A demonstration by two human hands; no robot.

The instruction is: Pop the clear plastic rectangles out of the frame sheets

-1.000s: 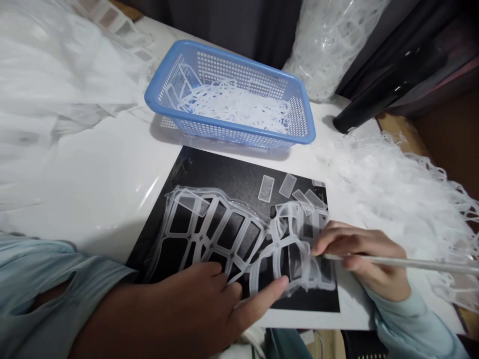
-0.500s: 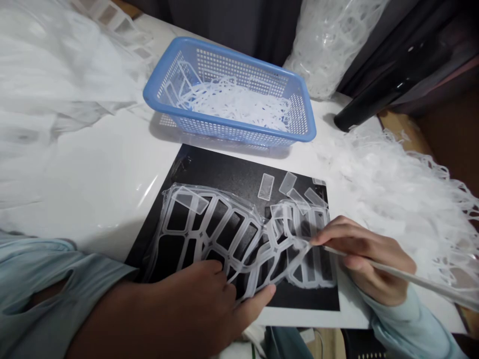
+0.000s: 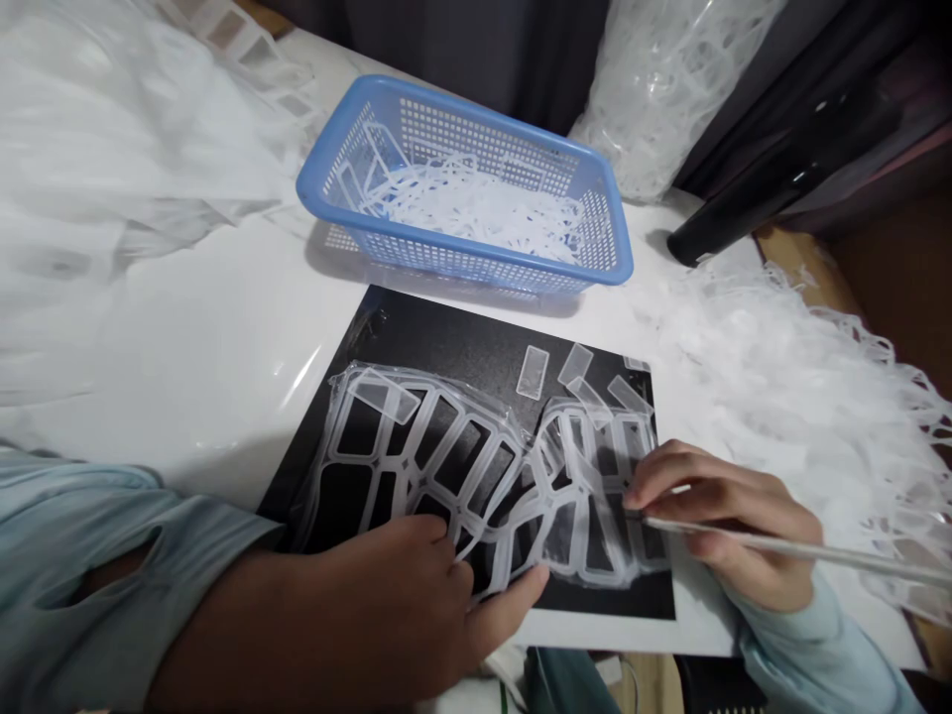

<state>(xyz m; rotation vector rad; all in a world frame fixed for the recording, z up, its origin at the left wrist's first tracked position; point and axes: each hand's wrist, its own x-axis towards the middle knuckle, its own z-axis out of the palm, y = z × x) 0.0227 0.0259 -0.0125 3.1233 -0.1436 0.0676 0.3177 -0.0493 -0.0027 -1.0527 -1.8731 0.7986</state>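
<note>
A translucent plastic sheet [image 3: 446,486] with rows of rectangular cut-outs lies rumpled on a black mat [image 3: 438,322]. My left hand [image 3: 394,610] rests on the sheet's lower edge, fingers curled onto it and one digit stretched out to the right. At the sheet's right end, my right hand [image 3: 733,521] is closed on a long thin pale tool [image 3: 803,550] that slants off to the right. Its fingertips are close to the sheet; whether they pinch it I cannot tell. Small clear rectangular pieces [image 3: 534,372] lie loose along the sheet's upper side.
Behind the mat stands a blue basket [image 3: 476,243] with white thin frames inside. White plastic scraps [image 3: 803,387] heap up on the right, near a black tube [image 3: 744,203]. A filled clear bag [image 3: 654,99] stands at the back. More plastic sheeting [image 3: 134,149] spreads over the left.
The sheet's right part has dropped flatter onto the mat, and the strip stretched toward my right fingertips no longer shows. My right hand has shifted slightly down; my left hand stays in place.
</note>
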